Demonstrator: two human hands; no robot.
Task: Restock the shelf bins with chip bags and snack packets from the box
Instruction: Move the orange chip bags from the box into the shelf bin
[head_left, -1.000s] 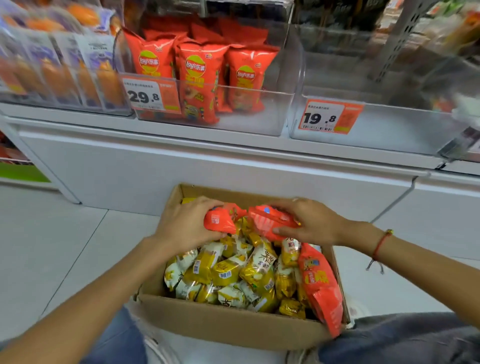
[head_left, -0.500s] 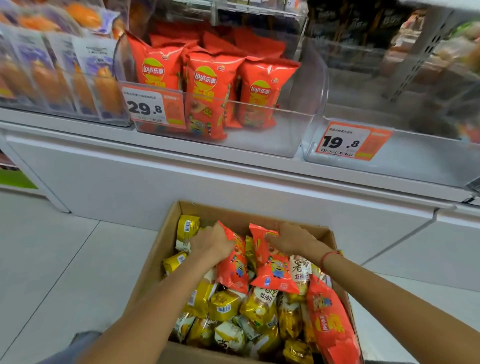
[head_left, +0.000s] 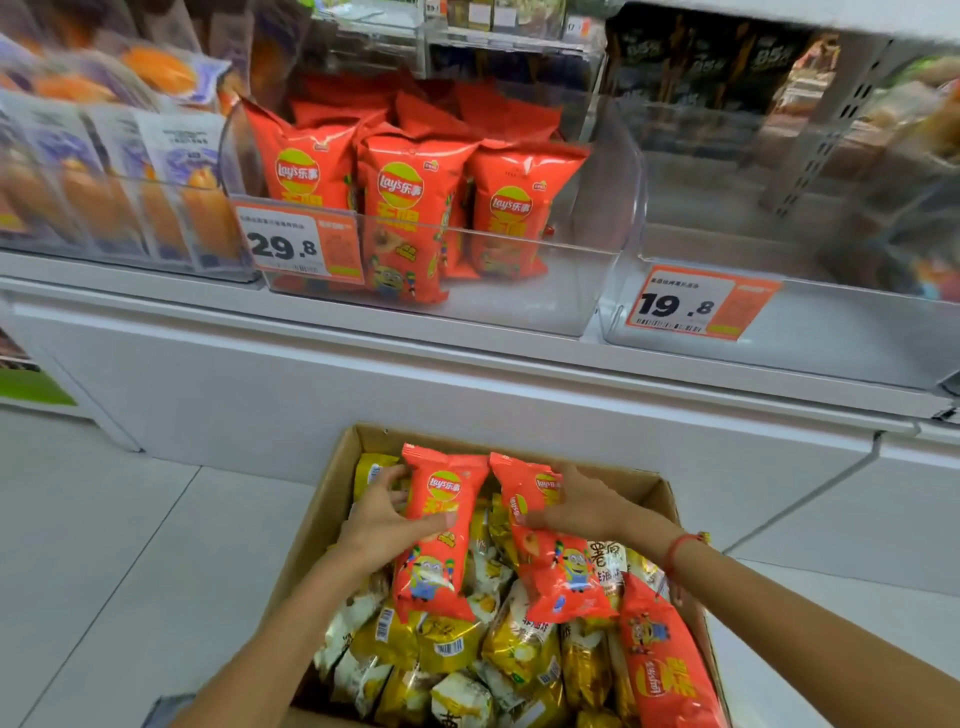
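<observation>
Chip bags — glossy orange-red, cartoon-printed — one gripped in each of the hands, left (head_left: 376, 525) and right (head_left: 587, 506), over the box (head_left: 332, 499).

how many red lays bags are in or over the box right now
3. One in the left hand, at; one in the right hand, at; one lying along the cardboard box's right side. More may be buried under the yellow packets.

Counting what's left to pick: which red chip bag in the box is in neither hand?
The red bag lying along the box's right wall; the other two are gripped.
</observation>
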